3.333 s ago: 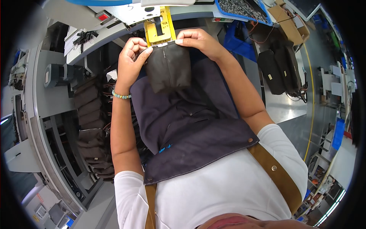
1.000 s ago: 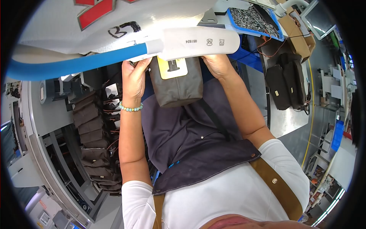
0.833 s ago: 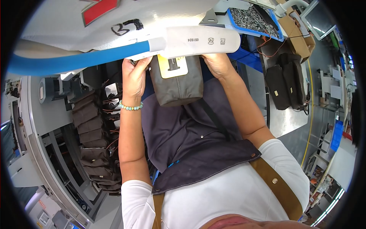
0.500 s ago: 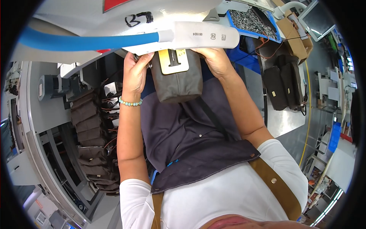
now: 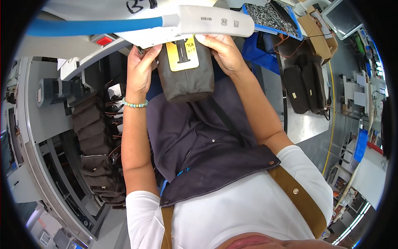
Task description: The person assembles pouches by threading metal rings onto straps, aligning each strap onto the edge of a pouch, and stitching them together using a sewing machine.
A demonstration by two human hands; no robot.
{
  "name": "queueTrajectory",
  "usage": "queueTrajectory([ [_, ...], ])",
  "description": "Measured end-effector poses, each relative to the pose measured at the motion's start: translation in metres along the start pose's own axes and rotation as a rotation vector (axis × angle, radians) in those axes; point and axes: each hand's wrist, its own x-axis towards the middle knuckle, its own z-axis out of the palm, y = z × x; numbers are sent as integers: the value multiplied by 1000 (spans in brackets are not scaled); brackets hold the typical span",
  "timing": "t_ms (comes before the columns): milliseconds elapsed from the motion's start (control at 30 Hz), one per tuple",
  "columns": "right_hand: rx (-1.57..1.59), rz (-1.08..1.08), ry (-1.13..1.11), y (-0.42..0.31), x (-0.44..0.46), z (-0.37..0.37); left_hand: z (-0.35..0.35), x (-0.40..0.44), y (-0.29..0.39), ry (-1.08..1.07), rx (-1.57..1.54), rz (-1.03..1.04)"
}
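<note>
A dark fabric pouch [image 5: 188, 85] hangs below the machine's white head cover [image 5: 215, 20]. Against its upper part lies a yellow slotted plate [image 5: 191, 56] with handwriting on it. My left hand [image 5: 141, 68] pinches the pouch's upper left edge between thumb and fingers. On the upper right edge, my right hand [image 5: 224, 52] grips the fabric, its thumb near the plate. The white cover hides the pouch's top.
A blue tube [image 5: 99, 27] runs leftward from the cover. A blue tray [image 5: 271, 18] of small metal parts is at the upper right. Dark bags [image 5: 304, 85] lie on a metal surface at right; several more [image 5: 93, 141] are stacked at left. A cardboard box [image 5: 317, 35] stands at upper right.
The view has shifted, so cover and pouch appear higher. More of the yellow plate and my right fingers shows. Compared with the earliest frame, the plate now lies over the pouch's front.
</note>
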Motion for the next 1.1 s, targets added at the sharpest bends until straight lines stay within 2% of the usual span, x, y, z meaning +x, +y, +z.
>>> queueTrajectory([
  [133,-85,3,26,-3,-4,0,-1,0,-2,17,57,5],
  [267,-86,-27,-28,-3,-5,-1,-7,0,-9,30,37,-18],
  [500,-36,-13,4,-4,-4,4,-9,5,-5,-40,34,-52],
  [1100,-25,-23,28,-3,-6,7,-9,8,-2,-12,23,-138],
])
